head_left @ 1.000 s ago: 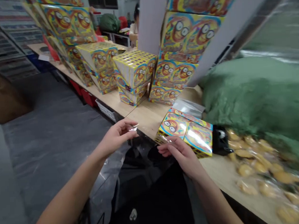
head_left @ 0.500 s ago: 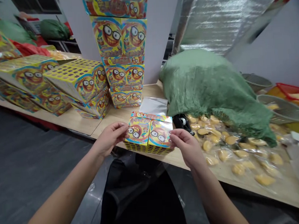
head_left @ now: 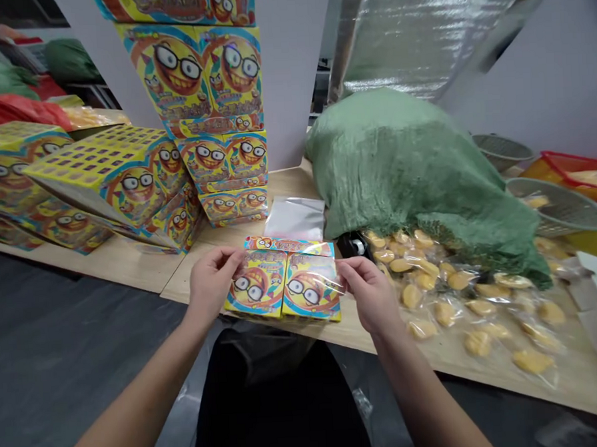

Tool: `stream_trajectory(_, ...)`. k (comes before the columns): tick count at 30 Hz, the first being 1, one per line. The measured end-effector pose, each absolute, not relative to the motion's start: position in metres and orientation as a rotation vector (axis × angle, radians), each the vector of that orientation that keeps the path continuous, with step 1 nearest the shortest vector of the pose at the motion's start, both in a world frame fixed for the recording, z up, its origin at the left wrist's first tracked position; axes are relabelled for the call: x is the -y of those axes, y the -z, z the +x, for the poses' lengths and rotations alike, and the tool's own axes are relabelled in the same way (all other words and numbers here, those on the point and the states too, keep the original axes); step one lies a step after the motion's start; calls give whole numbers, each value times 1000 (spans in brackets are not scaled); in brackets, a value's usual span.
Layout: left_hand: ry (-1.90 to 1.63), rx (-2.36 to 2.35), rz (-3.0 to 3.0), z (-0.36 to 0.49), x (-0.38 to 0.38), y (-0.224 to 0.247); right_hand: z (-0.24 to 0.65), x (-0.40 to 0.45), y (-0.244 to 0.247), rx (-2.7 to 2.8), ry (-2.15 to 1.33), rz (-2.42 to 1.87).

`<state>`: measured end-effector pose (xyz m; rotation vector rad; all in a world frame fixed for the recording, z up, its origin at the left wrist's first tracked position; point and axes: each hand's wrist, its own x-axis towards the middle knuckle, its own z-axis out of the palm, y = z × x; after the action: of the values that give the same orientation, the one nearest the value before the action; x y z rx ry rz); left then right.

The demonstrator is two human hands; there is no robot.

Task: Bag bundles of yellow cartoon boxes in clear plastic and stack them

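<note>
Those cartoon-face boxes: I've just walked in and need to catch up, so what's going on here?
Someone's left hand and right hand appear to pinch clear film over a cartoon-face box on the wooden table, one hand near each side of the box. Matching boxes stand stacked behind, to the left. To the right lie yellow pieces in clear wrappers, in front of a green sack.

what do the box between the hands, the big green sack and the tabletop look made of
Box: probably glossy printed cardboard, judging by its crisp edges and bright flat panels.
Green sack: likely woven plastic with a faint sheen; it creases softly and its edge looks frayed.
Tabletop: pale tan, smooth, wood-look board; solid wood or laminate, I can't tell.
</note>
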<state>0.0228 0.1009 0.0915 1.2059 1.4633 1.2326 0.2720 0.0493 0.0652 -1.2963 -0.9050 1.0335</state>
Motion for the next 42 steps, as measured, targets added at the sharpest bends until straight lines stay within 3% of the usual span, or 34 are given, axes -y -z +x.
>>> stream_trajectory(5,-984,-1361,1205,15,-119,-87,284,-58,-63,986,-1022,-1395)
stream_trajectory(20,-735,-1316,1149,-2,-170,-74,290,-101,-59,1013,-1070,-1536)
stream_trajectory(31,-833,-1427,1231,10,-171,-70,293,-112,-47,1100,-965,-1682)
stream_trajectory(42,-832,-1455,1218,16,-172,-78,296,-117,-47,1041,-1107,-1639)
